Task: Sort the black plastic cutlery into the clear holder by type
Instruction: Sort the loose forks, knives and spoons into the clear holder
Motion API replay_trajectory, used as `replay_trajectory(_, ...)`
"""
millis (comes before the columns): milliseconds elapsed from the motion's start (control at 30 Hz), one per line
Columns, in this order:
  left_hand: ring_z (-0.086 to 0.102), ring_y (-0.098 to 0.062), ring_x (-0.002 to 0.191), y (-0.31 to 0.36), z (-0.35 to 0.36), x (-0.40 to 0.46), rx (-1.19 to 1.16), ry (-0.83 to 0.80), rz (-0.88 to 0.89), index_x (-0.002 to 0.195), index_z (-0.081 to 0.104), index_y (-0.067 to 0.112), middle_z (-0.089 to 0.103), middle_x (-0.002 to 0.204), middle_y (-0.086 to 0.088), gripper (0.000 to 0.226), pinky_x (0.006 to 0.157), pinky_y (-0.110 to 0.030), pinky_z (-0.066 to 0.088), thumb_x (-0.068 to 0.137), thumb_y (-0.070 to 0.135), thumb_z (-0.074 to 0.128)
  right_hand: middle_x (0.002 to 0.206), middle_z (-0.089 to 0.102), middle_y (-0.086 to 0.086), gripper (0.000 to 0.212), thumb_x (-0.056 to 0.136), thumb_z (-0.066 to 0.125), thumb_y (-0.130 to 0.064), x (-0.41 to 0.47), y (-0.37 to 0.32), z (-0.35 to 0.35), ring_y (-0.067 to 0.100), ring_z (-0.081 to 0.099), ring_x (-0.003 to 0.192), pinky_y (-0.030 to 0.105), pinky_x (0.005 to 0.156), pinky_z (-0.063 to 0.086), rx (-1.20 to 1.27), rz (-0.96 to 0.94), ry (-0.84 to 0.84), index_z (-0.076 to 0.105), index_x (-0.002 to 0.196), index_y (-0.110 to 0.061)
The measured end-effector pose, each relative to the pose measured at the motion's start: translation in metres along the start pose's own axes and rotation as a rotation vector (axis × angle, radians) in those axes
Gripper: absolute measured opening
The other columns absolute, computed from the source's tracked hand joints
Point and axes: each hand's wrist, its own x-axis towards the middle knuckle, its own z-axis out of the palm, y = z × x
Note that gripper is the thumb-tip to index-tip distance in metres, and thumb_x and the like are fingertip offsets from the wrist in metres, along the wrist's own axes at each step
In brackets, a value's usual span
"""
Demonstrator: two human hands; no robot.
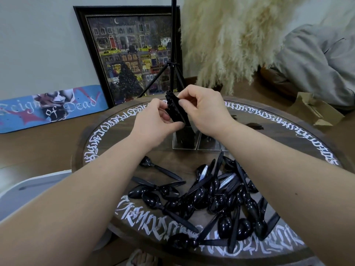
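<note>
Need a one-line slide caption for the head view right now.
Both hands, left hand and right hand, hold a bundle of black cutlery above the clear holder; loose spoons remain piled on the round table.

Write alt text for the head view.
Both hands, left and right, grip a bundle of black cutlery above a clear holder on a round lettered table. A pile of spoons and knives lies nearer the camera.
</note>
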Motion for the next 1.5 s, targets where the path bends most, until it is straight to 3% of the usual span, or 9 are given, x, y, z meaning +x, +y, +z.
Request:
replay_trajectory(167,0.05,0.001,0.067,0.002,0.003,0.008,0.043,0.1,-0.028,0.09,0.053,0.021,0.058,0.076,0.011,0.031,0.059,-0.018,0.035,0.078,0.039,0.075,0.088,0.067,-0.002,0.009,0.091,0.058,-0.016,-0.001,0.012,0.004,0.019,0.061,0.087,0.035,0.083,0.048,-0.141,0.035,-0.06,0.066,0.096,-0.017)
replay_trajectory(433,0.056,-0.009,0.075,-0.002,0.004,0.008,0.003,0.145,-0.042,0.092,0.053,0.02,0.058,0.077,0.012,0.026,0.067,-0.022,0.039,0.08,0.028,0.075,0.106,0.065,-0.001,0.025,0.098,0.047,-0.032,0.004,0.012,0.006,0.024,0.049,0.104,0.034,0.081,0.041,-0.574,-0.099,-0.153,0.065,0.114,-0.026)
replay_trajectory(667,0.054,0.004,0.069,-0.007,0.0,-0.031,0.005,0.129,-0.112,0.077,0.046,0.028,0.06,0.075,0.014,0.029,0.062,-0.006,0.035,0.08,0.027,0.075,0.104,0.068,0.003,0.022,0.095,0.052,-0.021,-0.028,0.0,-0.019,0.027,0.056,0.099,0.036,0.082,0.045,-0.486,-0.143,-0.097,0.07,0.109,-0.02)
replay_trajectory(933,0.058,-0.007,0.079,0.005,0.018,-0.098,0.146,-0.138,-0.025,0.085,0.061,0.022,0.063,0.082,0.012,0.018,0.074,-0.022,0.043,0.08,0.033,0.074,0.098,0.067,0.0,0.02,0.092,0.059,-0.018,-0.122,0.011,-0.057,0.019,0.061,0.091,0.041,0.084,0.051,-0.389,0.033,-0.177,0.071,0.107,-0.018)
replay_trajectory(1067,0.059,-0.013,0.1,0.021,0.031,-0.122,0.279,-0.349,0.054,0.106,0.062,0.023,0.063,0.104,0.007,0.034,0.09,-0.028,0.045,0.08,0.041,0.073,0.093,0.062,-0.008,0.02,0.092,0.059,-0.018,-0.16,0.031,-0.078,0.013,0.057,0.085,0.027,0.077,0.045,-0.427,0.211,-0.221,0.069,0.109,-0.02)
replay_trajectory(1167,0.042,-0.018,0.124,0.03,0.042,-0.134,0.449,-0.501,0.127,0.125,0.055,0.03,0.052,0.129,0.004,0.056,0.102,-0.036,0.039,0.077,0.054,0.07,0.105,0.066,-0.003,0.024,0.091,0.06,-0.019,-0.184,0.049,-0.091,0.01,0.053,0.084,0.022,0.075,0.039,-0.466,0.343,-0.281,0.067,0.114,-0.021)
replay_trajectory(1267,0.012,-0.02,0.143,0.03,0.057,-0.148,0.607,-0.63,0.14,0.14,0.039,0.038,0.027,0.152,0.007,0.081,0.111,-0.053,0.024,0.07,0.066,0.067,0.122,0.063,0.001,0.036,0.089,0.058,-0.014,-0.202,0.065,-0.096,0.018,0.059,0.103,0.023,0.081,0.04,-0.515,0.459,-0.439,0.062,0.124,-0.021)
replay_trajectory(1367,-0.007,-0.019,0.147,0.023,0.073,-0.157,0.687,-0.699,0.131,0.146,0.025,0.039,0.004,0.159,0.008,0.095,0.111,-0.064,0.01,0.067,0.068,0.068,0.123,0.057,0.003,0.04,0.087,0.056,-0.013,-0.209,0.076,-0.101,0.021,0.057,0.105,0.026,0.083,0.041,-0.571,0.487,-0.535,0.059,0.126,-0.024)
replay_trajectory(1500,-0.011,-0.018,0.147,0.018,0.082,-0.151,0.7,-0.709,0.17,0.148,0.02,0.039,-0.004,0.16,0.008,0.097,0.112,-0.066,0.006,0.069,0.062,0.072,0.124,0.048,0.001,0.046,0.083,0.066,-0.021,-0.214,0.086,-0.103,0.021,0.054,0.107,0.027,0.084,0.043,-0.612,0.488,-0.634,0.055,0.128,-0.028)
